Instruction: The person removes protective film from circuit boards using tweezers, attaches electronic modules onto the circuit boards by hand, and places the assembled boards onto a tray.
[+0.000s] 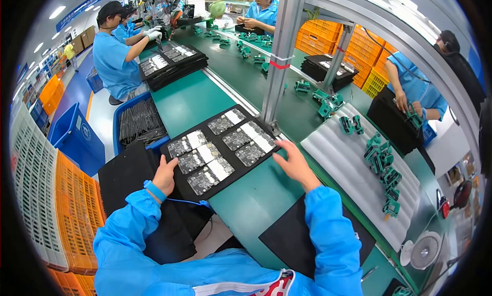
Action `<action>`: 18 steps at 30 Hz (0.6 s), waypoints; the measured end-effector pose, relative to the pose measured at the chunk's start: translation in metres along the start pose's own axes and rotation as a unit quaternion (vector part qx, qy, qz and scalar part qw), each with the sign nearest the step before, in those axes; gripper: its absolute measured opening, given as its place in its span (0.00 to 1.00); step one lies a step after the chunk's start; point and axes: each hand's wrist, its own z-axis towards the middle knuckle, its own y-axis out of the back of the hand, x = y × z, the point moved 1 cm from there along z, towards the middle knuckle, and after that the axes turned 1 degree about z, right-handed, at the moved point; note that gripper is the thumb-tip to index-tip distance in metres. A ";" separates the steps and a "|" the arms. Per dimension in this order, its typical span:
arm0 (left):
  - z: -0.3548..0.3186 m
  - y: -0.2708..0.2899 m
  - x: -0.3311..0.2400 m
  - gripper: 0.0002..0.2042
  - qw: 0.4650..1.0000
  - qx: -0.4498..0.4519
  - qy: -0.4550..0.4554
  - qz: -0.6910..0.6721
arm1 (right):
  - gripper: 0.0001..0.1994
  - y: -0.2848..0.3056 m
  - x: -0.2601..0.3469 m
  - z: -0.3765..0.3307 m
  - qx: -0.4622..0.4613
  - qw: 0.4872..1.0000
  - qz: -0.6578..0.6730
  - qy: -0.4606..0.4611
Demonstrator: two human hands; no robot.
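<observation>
A flat black tray (207, 127) lies in front of me, with several circuit boards (197, 179) with pale patches laid in two columns. My left hand (163, 180) is at the tray's left edge, thumb by the rim, and appears to grip it; its lower fingers are hidden. On the opposite side my right hand (297, 168) has its fingers stretched and thumb apart, fingertips at the tray's right edge. A blue band (155, 190) circles my left wrist, and a blue cord (190, 201) runs from near it.
Black sheets (128, 175) are left of the tray; another black sheet (289, 237) lies by my right forearm. Green fixtures (379, 155) rest on white foam (338, 147). A metal post (279, 65) rises beyond the tray. Co-workers (115, 57) work along the line; orange crates (77, 203) stand left.
</observation>
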 end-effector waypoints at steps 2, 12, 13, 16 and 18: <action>-0.009 -0.011 0.006 0.44 1.000 -0.017 -0.012 -0.021 | 0.26 -0.017 -0.016 0.021 -0.070 0.997 -0.023 0.029; -0.074 -0.031 0.003 0.42 0.996 0.011 0.049 -0.068 | 0.26 -0.012 0.006 0.017 -0.033 0.986 -0.155 -0.051; -0.076 -0.031 0.003 0.42 0.998 0.025 0.027 -0.051 | 0.24 -0.009 0.008 0.015 -0.057 0.981 -0.184 -0.030; -0.072 -0.021 0.010 0.42 0.990 -0.005 -0.102 0.096 | 0.22 -0.011 0.015 0.030 -0.164 0.950 -0.254 0.073; -0.077 -0.017 0.003 0.43 0.889 -0.089 -0.296 0.338 | 0.21 -0.020 0.011 0.040 -0.143 0.955 -0.256 0.038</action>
